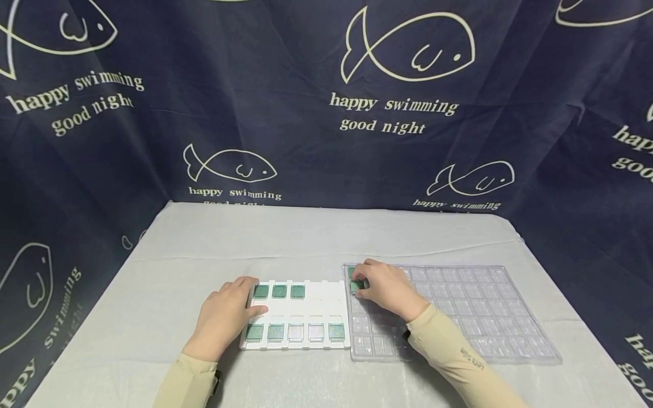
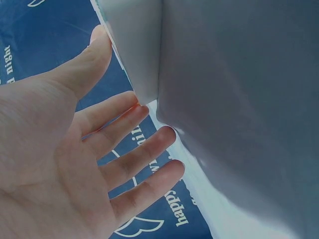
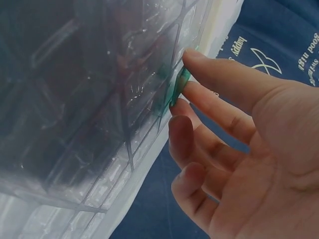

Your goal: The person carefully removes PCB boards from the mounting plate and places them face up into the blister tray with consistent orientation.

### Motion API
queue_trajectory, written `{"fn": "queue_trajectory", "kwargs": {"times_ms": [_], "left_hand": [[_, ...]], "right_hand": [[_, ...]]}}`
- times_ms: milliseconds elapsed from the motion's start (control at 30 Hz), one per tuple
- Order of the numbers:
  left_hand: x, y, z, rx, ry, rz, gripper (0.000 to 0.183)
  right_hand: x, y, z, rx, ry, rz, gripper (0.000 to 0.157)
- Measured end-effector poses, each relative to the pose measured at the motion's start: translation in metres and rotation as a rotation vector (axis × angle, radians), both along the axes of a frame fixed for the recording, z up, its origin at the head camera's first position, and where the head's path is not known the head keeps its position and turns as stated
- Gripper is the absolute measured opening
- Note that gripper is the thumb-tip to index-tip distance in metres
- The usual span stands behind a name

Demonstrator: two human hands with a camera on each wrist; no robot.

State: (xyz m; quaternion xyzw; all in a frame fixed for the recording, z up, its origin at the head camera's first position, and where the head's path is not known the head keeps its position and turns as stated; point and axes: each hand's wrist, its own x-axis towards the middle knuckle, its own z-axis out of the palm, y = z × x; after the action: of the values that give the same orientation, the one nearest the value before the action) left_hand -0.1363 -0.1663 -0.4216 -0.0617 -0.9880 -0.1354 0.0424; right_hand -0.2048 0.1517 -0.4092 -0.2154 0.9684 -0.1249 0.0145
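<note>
My right hand [image 1: 390, 289] pinches a small green square chip [image 1: 357, 287] between thumb and fingertips at the left side of a clear plastic compartment tray [image 1: 535, 340]. In the right wrist view the chip [image 3: 180, 85] is tilted close to the tray's surface. Another green piece [image 1: 351, 273] shows in the tray's far left corner, partly behind my fingers. At the left end of a white tray [image 1: 306, 309], my left hand [image 1: 224, 314] rests with its thumb over the edge. Its fingers look extended in the left wrist view.
Green chips [image 1: 279, 291] sit in the white tray's far row, at its left. The near row holds several more, some paler [image 1: 296, 332]. Both trays lie side by side on a white-covered table [image 1: 285, 238]. Dark blue printed cloth [image 1: 306, 113] hangs behind and beside it.
</note>
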Motion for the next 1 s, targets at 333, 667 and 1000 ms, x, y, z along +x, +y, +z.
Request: {"fn": "queue_trajectory", "kwargs": {"times_ms": [333,667,1000], "left_hand": [[-0.0002,-0.0004,-0.0011,-0.005,0.007,0.001,0.063],[-0.0004,0.0002,-0.0008,-0.009,0.005,0.001,0.063],[-0.0001,0.0005,0.0002,-0.005,0.001,0.001,0.061]], "right_hand": [[0.0004,0.0,-0.0008,-0.01,-0.003,0.007,0.031],[0.0001,0.0009,-0.0015,-0.012,0.01,0.013,0.03],[0.001,0.0007,-0.0029,-0.011,0.021,0.013,0.029]]}}
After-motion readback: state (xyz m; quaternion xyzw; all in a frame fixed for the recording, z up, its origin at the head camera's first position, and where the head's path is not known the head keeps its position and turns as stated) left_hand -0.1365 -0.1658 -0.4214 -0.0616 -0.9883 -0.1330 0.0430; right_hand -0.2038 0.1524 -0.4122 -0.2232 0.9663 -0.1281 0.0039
